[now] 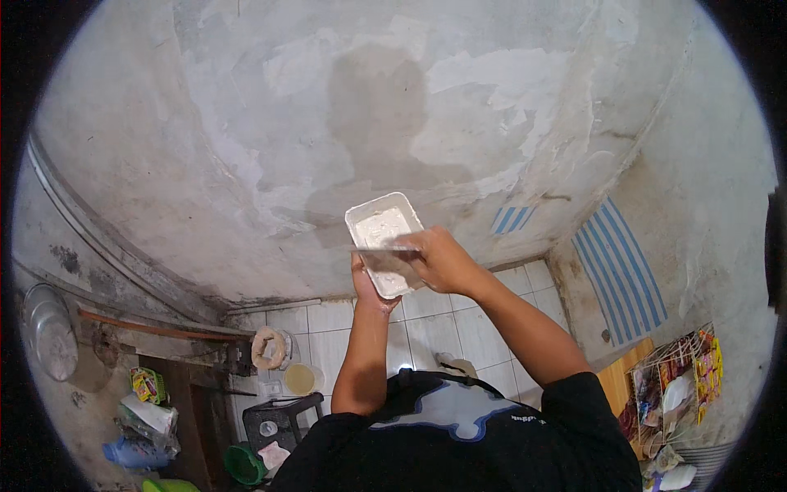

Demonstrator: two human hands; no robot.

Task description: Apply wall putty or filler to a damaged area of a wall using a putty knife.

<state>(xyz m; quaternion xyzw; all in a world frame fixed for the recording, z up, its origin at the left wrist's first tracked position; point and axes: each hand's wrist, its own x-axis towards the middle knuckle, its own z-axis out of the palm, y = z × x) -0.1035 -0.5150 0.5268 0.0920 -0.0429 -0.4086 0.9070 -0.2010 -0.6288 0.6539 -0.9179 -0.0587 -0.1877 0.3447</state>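
A white rectangular tub [366,211] with off-white paste [382,225] in it is held in front of the wall. My left hand [372,289] is closed around the tub's lower left part and underside, some of its fingers hidden beneath. My right hand [443,259] grips a scraper [379,251] whose thin, wide blade lies across the tub, over the paste. Whether the blade touches the paste I cannot tell. The scraper's handle is mostly hidden in my fingers.
Ahead stands a grey wall [270,123] with paler patches. Below are white floor tiles [432,332]. At the lower left are a black stool [283,414], a green basket [243,464] and a round container [300,379]. A wire rack [656,385] with packets stands at the right.
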